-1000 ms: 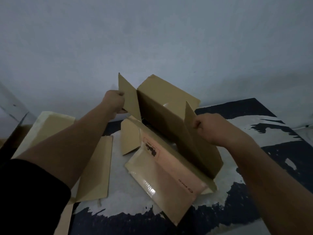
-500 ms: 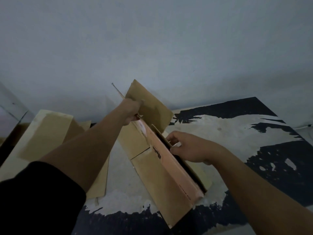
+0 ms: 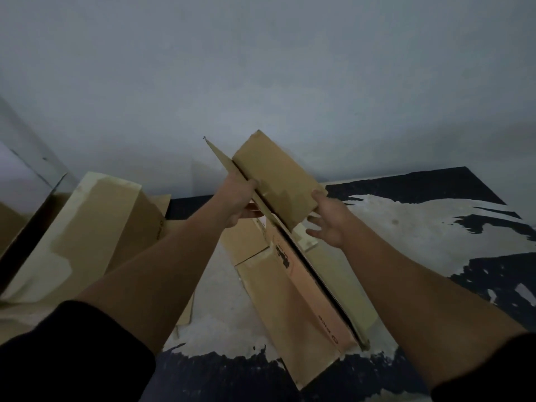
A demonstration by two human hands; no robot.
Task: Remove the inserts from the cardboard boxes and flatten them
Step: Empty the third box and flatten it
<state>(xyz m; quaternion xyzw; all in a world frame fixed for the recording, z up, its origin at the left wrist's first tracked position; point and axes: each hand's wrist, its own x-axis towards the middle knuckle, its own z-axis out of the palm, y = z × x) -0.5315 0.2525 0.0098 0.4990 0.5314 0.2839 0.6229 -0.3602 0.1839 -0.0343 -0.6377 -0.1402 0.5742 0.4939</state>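
Observation:
A brown cardboard box (image 3: 293,297) stands on edge on the floor, collapsed almost flat, its printed orange-tinted side facing me. My left hand (image 3: 239,198) grips its upper left flap near the top. My right hand (image 3: 327,221) has its fingers spread and presses against the far upper flap (image 3: 275,172) from the right. A thin dark gap shows between the two walls of the box. No insert is visible inside.
Another cardboard box (image 3: 87,227) with pale tape lies on the left, with flat cardboard under it. A clear panel (image 3: 20,175) leans at the far left. The floor (image 3: 435,227) is grey with black paint patches. A pale wall rises just behind.
The box has gone from open and square to nearly flat. My right hand moved from the inner right wall up to the far top flap, and its fingers opened.

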